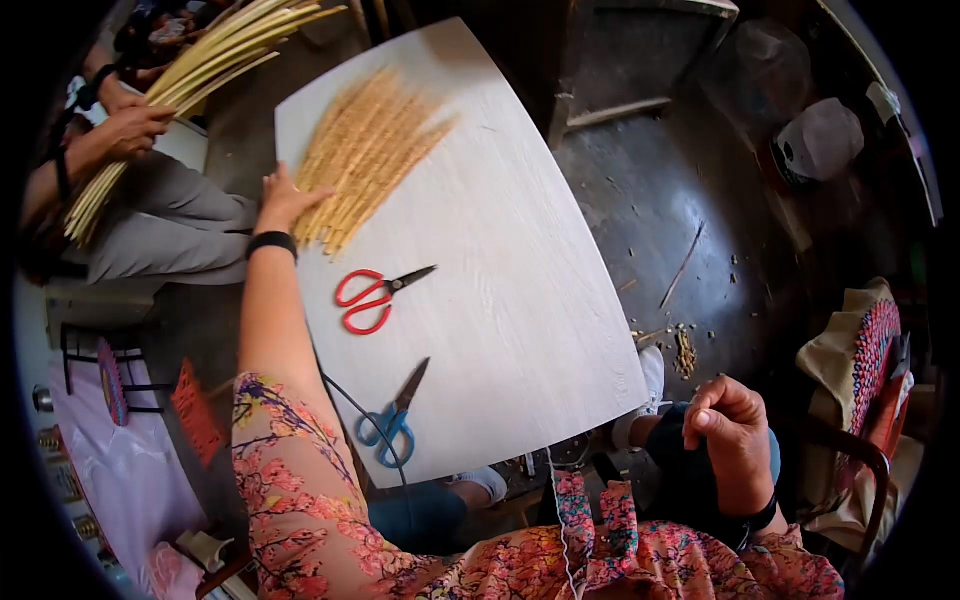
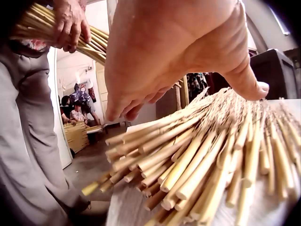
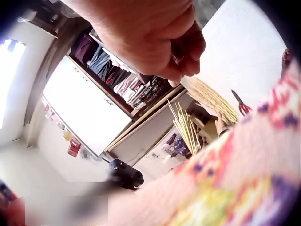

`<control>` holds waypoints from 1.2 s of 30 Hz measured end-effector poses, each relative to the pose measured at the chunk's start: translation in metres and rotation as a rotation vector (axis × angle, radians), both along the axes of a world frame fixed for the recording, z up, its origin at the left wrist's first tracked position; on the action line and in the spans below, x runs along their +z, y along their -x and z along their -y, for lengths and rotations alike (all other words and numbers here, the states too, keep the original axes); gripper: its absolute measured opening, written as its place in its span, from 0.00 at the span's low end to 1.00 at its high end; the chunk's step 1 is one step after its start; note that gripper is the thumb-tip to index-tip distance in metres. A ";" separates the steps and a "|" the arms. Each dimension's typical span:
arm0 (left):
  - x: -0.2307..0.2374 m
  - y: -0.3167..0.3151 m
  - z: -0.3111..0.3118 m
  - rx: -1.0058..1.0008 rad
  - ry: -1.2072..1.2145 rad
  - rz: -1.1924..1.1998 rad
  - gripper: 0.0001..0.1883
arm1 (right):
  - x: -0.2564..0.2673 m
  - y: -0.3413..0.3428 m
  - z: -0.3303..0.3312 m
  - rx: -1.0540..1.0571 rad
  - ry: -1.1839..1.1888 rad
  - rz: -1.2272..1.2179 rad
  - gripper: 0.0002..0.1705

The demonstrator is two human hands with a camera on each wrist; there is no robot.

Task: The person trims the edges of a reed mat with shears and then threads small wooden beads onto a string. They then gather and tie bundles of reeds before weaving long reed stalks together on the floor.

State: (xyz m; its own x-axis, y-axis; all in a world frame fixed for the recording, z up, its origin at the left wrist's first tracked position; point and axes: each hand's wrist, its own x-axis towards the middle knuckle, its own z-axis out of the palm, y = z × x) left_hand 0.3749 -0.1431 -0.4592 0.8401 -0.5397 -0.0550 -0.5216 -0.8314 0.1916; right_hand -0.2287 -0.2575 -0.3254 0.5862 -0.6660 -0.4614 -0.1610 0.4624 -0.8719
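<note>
A spread of dry straw stalks with feathery heads lies at the far end of the pale table. At its left edge is my left hand, its thumb reaching over the stalks. The left wrist view shows this hand above the cut-ended stalks, its thumb extended. My right hand hangs in the air off the table's near right corner, fingers loosely curled, with no object visible in it. Red-handled scissors and blue-handled scissors lie on the table's left side.
At left, another person in grey trousers holds a bundle of long stalks. A dark cord crosses the near left table edge. Scraps litter the floor to the right. A chair arm stands beside my right hand.
</note>
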 end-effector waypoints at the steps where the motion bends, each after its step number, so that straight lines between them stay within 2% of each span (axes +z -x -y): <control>1: -0.004 -0.006 0.005 0.016 0.025 -0.088 0.65 | 0.001 -0.001 0.002 0.000 0.000 0.002 0.06; 2: -0.003 -0.007 0.009 0.038 0.051 -0.171 0.65 | 0.000 -0.001 0.004 0.003 0.001 0.009 0.07; 4: 0.003 0.001 0.015 -0.082 0.123 -0.480 0.64 | -0.001 0.000 0.005 0.005 0.004 -0.015 0.07; 5: -0.008 -0.005 0.017 -0.104 0.074 -0.337 0.65 | 0.000 -0.001 0.005 -0.005 -0.007 -0.018 0.07; 10: -0.012 0.033 0.036 -0.164 0.069 -0.356 0.71 | 0.001 0.003 0.003 -0.004 -0.019 0.012 0.07; 12: -0.017 0.058 0.051 -0.218 -0.039 -0.339 0.76 | -0.001 0.007 0.002 0.009 -0.019 0.025 0.07; 14: -0.011 0.102 0.071 -0.164 -0.111 -0.297 0.78 | 0.000 0.012 0.001 0.024 -0.017 0.054 0.07; 17: -0.004 0.152 0.100 -0.073 -0.168 -0.293 0.79 | 0.001 0.021 -0.001 0.029 -0.021 0.079 0.06; 20: 0.006 0.183 0.120 0.156 -0.041 -0.391 0.75 | 0.003 0.029 -0.002 0.010 -0.034 0.083 0.06; 21: 0.014 0.195 0.125 0.145 -0.038 -0.388 0.75 | 0.005 0.030 -0.002 0.015 -0.051 0.088 0.06; 23: 0.028 0.221 0.136 0.155 0.014 -0.193 0.72 | 0.003 0.037 0.000 0.027 -0.075 0.102 0.06; 24: 0.032 0.234 0.142 0.149 0.016 -0.193 0.72 | 0.003 0.040 0.001 0.022 -0.072 0.102 0.06; 26: 0.036 0.255 0.150 0.130 -0.156 -0.137 0.69 | 0.002 0.042 0.003 0.028 -0.061 0.107 0.06; 28: 0.030 0.254 0.153 0.114 -0.201 -0.086 0.67 | 0.002 0.043 0.006 0.024 -0.063 0.127 0.06; 30: 0.024 0.240 0.152 0.278 -0.025 -0.010 0.64 | 0.003 0.047 0.008 0.012 -0.070 0.136 0.06; 32: 0.026 0.220 0.143 0.318 -0.007 0.074 0.64 | 0.003 0.050 0.010 0.019 -0.073 0.096 0.06; 34: 0.019 0.189 0.130 0.274 0.040 -0.162 0.64 | -0.002 0.050 0.012 0.021 -0.068 0.098 0.06; 35: 0.004 0.169 0.123 0.213 0.145 -0.357 0.63 | -0.004 0.049 0.014 0.029 -0.055 0.107 0.06; 36: 0.002 0.171 0.124 0.213 0.145 -0.359 0.63 | -0.008 0.046 0.016 0.029 -0.055 0.105 0.06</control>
